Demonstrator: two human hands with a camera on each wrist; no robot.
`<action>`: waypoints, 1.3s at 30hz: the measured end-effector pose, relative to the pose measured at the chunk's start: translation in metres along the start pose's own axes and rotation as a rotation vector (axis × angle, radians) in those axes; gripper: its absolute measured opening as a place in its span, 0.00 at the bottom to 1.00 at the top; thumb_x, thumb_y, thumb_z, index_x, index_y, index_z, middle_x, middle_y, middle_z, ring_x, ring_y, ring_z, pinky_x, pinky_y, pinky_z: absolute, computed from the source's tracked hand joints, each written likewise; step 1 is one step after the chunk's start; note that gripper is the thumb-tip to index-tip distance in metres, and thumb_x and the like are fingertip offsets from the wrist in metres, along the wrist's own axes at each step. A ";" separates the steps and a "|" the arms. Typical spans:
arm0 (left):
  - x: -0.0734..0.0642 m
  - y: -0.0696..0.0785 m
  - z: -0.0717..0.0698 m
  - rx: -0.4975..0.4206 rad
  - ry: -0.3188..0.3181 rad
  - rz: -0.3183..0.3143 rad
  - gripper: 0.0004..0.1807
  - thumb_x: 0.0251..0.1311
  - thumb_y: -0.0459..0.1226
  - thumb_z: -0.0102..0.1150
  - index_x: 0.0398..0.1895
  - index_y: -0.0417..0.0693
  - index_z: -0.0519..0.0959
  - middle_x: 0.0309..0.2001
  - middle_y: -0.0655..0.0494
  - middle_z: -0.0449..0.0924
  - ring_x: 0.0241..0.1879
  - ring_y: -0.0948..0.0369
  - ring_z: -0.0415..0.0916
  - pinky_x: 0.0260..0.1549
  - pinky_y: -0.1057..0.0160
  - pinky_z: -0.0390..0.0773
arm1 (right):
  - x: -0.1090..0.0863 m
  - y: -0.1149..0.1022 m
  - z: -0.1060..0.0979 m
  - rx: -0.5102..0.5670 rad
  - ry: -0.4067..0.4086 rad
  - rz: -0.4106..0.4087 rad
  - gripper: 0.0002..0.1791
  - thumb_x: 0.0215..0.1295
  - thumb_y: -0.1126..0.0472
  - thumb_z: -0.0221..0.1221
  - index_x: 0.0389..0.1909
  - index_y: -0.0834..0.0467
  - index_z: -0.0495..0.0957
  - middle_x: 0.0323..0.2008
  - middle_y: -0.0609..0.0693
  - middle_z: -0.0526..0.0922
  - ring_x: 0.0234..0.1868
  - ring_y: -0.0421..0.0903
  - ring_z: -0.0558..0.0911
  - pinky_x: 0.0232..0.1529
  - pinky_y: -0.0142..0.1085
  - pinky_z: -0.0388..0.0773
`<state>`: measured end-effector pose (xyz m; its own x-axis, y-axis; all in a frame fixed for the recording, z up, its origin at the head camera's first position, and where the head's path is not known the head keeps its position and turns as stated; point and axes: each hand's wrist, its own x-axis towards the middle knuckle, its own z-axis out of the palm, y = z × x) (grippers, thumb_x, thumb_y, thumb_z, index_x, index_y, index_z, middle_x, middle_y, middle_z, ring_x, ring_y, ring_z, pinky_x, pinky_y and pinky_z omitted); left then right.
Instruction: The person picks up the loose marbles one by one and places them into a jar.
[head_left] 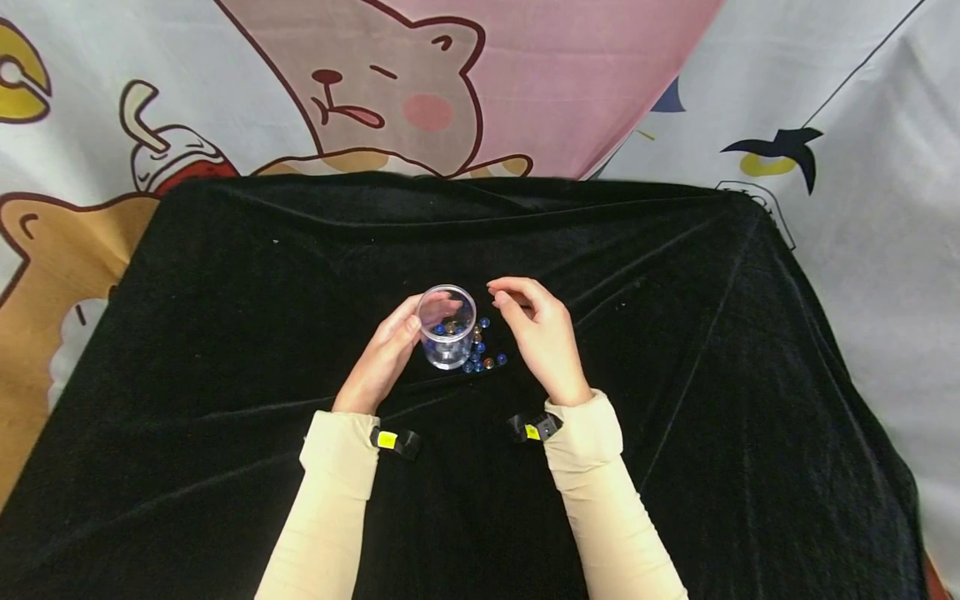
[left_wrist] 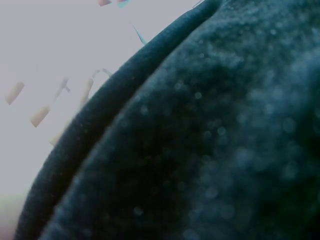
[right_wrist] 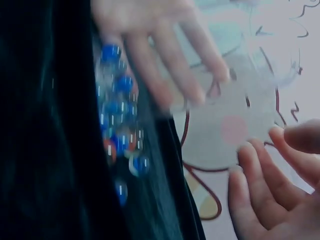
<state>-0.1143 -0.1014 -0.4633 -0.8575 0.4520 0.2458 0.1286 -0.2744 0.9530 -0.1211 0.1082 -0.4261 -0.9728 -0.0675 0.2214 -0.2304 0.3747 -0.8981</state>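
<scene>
In the head view, my left hand (head_left: 384, 354) holds a clear plastic cup (head_left: 448, 356), its thumb on the near side and its fingers behind the wall. Blue and amber glass marbles (head_left: 480, 347) lie on the black cloth just right of the cup. A few more show through the cup's wall; I cannot tell whether they are inside or behind it. Right of the marbles hovers my right hand (head_left: 543, 337), fingers loosely bent, with nothing visible in them. The right wrist view shows its fingers (right_wrist: 272, 197) apart from the marbles (right_wrist: 121, 142). Only cloth fills the left wrist view.
A black velvet cloth (head_left: 262, 333) with folds covers the table. Behind it hangs a curtain (head_left: 600, 75) printed with cartoon animals. Both wrists wear black straps with small cameras.
</scene>
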 end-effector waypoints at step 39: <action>0.000 0.000 0.000 -0.026 -0.014 0.019 0.23 0.68 0.40 0.30 0.62 0.38 0.57 0.60 0.34 0.59 0.62 0.46 0.53 0.60 0.45 0.46 | -0.001 0.019 -0.012 -0.421 -0.446 0.145 0.13 0.60 0.51 0.55 0.44 0.52 0.75 0.28 0.43 0.76 0.26 0.41 0.73 0.27 0.36 0.71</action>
<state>-0.1140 -0.1018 -0.4634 -0.8478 0.4586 0.2663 0.1313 -0.3050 0.9432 -0.1243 0.1267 -0.4390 -0.9301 -0.3338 -0.1532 -0.1549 0.7347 -0.6604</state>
